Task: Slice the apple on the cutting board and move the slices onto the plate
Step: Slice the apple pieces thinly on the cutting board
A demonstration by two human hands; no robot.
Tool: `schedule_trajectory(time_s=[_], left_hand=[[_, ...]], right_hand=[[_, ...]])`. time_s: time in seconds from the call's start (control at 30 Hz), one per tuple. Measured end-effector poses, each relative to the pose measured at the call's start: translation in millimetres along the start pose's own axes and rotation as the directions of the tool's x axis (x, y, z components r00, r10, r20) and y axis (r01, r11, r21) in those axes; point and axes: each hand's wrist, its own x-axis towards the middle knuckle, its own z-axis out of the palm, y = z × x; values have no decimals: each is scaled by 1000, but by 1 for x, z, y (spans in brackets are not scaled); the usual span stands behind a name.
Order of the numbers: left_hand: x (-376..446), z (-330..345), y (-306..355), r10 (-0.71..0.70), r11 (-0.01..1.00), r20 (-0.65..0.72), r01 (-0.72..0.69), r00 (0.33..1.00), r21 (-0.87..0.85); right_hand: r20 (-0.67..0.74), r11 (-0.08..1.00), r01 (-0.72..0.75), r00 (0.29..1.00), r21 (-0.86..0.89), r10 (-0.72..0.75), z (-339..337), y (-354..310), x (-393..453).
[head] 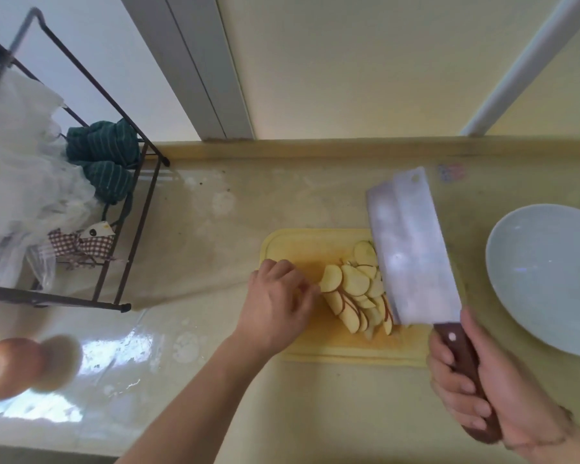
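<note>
Behind cleaver, apple slices half-hidden.

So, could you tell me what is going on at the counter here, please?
A person is slicing an apple. The right hand grips a cleaver beside a fanned pile of apple slices on the yellow cutting board. The left hand rests at the pile's other side. The plate on the right holds no slices yet.

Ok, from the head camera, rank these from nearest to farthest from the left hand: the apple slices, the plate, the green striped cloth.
From the left hand:
1. Apple slices, on the cutting board just right of its fingertips.
2. Green striped cloth, in the wire rack, up and left.
3. Plate, at the far right, beyond the cleaver.
</note>
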Motion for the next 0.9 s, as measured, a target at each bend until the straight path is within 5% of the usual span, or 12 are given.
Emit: schedule_trajectory(time_s=[0.07,0.13,0.2,0.4,0.6,0.77,0.9], left_hand=[[-6,-8,-15,113,986,-22,-115,993,-119],[-17,-11,-30,262,955,-4,-260,965,-140],[-29,-9,-41,331,935,27,-323,943,-145],[-42,8,-48,323,937,-25,-324,946,-131],[-48,12,-43,269,951,-90,-280,959,-135],[-57,21,-28,151,965,-184,-185,971,-188],[-50,29,-12,174,949,-199,-219,964,-228]], right_hand=[[-30,962,-25,999,-273,17,7,11,-15],[-35,797,16,998,-603,-47,17,17,-26],[-23,653,33,997,-757,-77,25,18,-30],[-105,676,-149,989,-721,105,27,21,-8],[-138,724,-157,987,-671,86,24,12,9],[-152,712,-95,988,-696,-16,43,20,16],[-62,501,86,961,-861,-270,64,37,26]])
